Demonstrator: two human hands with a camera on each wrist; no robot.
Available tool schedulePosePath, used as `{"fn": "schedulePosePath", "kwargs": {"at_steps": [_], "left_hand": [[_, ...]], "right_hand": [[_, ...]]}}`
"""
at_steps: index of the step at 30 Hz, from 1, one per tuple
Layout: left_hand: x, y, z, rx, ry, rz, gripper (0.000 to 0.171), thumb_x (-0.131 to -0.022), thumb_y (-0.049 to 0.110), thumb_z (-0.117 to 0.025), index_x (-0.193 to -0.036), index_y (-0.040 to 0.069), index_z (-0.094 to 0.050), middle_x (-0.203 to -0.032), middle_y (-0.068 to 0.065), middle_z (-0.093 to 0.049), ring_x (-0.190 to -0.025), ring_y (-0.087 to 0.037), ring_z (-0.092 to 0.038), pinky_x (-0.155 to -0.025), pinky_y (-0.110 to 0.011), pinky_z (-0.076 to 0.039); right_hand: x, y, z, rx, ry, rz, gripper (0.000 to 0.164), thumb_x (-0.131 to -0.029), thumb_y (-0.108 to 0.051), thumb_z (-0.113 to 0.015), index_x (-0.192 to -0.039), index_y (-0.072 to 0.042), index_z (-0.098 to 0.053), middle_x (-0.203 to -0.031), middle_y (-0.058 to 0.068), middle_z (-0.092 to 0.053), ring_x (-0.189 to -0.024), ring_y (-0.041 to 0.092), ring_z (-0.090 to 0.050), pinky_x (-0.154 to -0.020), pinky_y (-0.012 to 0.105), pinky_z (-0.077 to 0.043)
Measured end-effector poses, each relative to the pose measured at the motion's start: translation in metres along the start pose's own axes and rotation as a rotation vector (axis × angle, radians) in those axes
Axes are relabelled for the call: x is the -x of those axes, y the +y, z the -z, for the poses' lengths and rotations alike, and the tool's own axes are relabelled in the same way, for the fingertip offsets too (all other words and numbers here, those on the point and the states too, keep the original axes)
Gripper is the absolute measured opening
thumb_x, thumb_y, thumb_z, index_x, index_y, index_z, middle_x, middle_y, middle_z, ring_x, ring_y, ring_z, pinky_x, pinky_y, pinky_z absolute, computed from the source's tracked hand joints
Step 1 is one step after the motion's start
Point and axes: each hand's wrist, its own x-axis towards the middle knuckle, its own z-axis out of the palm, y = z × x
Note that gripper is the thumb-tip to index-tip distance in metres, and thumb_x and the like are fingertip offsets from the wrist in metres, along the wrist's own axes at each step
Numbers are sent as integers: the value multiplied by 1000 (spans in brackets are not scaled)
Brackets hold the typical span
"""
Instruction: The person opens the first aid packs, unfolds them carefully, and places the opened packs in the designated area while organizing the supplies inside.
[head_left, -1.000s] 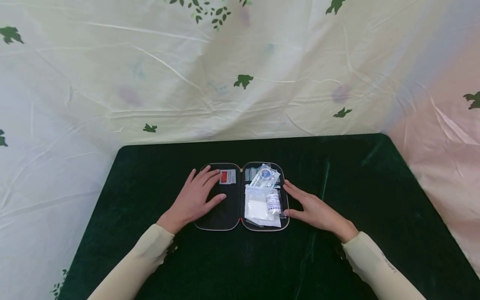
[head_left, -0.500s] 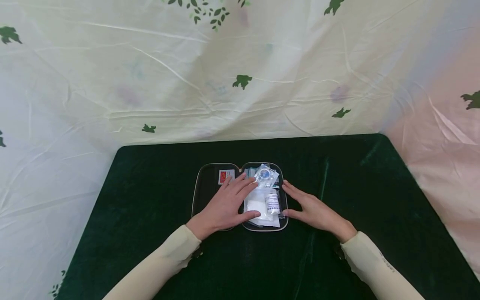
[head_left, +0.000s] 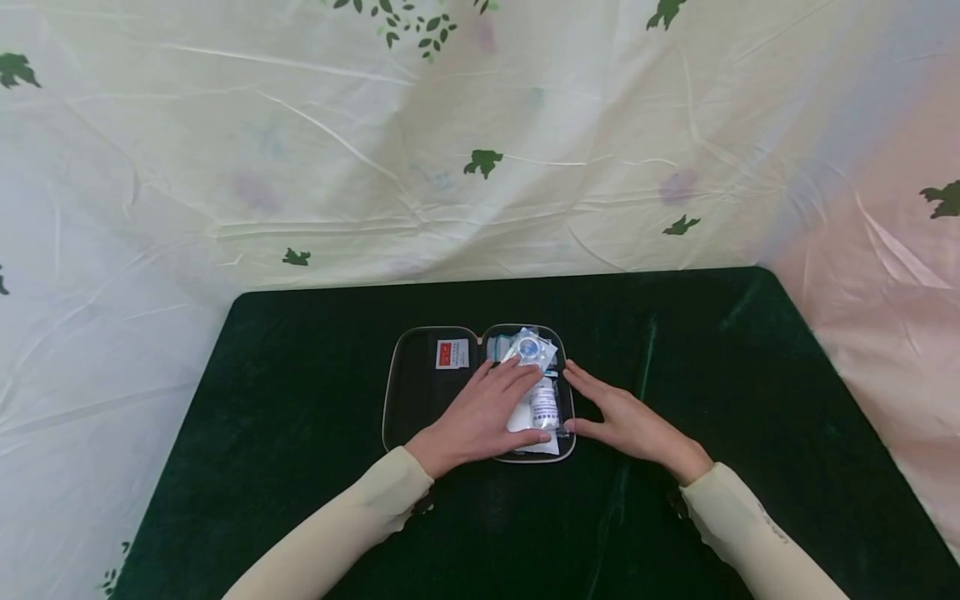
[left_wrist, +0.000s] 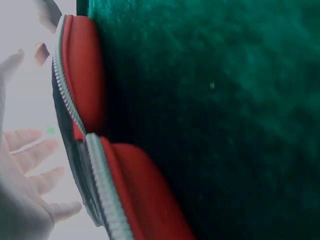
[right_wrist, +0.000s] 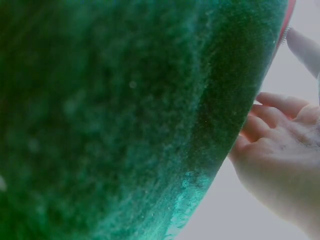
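A zippered case lies unfolded, dark inside; the left wrist view shows its red outside and pale zipper teeth. My left hand, fingers extended, is over the right half and covers part of its contents. Beyond its fingertips is a clear packet with a round blue piece. Right of that hand a small white bottle with printed lettering lies over white packets, partly hidden. My right hand has its fingertips and thumb right at the case's right rim, fingers nearly straight.
A red and white card is in the upper corner of the case's left half. Dark green velvet cloth covers the table. Behind it hangs a pale curtain with green leaf and bird prints.
My left hand has moved right, from the case's left half across the fold to over the packets in the right half. My right hand has stayed at the right rim.
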Motion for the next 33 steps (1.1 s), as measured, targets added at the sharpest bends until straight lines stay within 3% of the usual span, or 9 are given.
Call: {"fn": "schedulePosePath", "kwargs": {"at_steps": [6, 15, 25, 33], "left_hand": [[-4, 2, -5, -26, -12, 29, 81, -95, 66, -61, -156, 16, -44, -160, -7, -46, -153, -28, -32, -124, -56, -20], [-6, 2, -11, -46, 29, 28, 74, -95, 62, -65, -151, 16, -52, -154, -6, -53, -151, -27, -34, -123, -59, -20], [-7, 1, -9, -28, 22, 12, 65, -96, 54, -69, -147, 17, -55, -150, -5, -56, -151, -25, -35, -123, -60, -18], [-5, 3, -3, -5, 68, 15, 60, -95, 49, -72, -144, 17, -59, -147, -3, -59, -149, -22, -40, -124, -59, -19]], "right_hand": [[0, 0, 0, -4, -2, -2, 84, -99, -47, -68, -164, -12, -28, -172, 13, -16, -152, 39, -29, -117, 62, -31], [0, -1, 0, -12, -7, -5, 83, -99, -46, -68, -164, -11, -29, -172, 13, -16, -152, 39, -28, -117, 62, -31], [0, 0, 0, -32, -11, 1, 83, -99, -44, -68, -164, -11, -28, -172, 13, -15, -153, 39, -27, -117, 62, -30], [0, 0, 0, -32, -10, 1, 83, -99, -45, -67, -164, -10, -29, -172, 13, -16, -153, 39, -28, -117, 62, -31]]}}
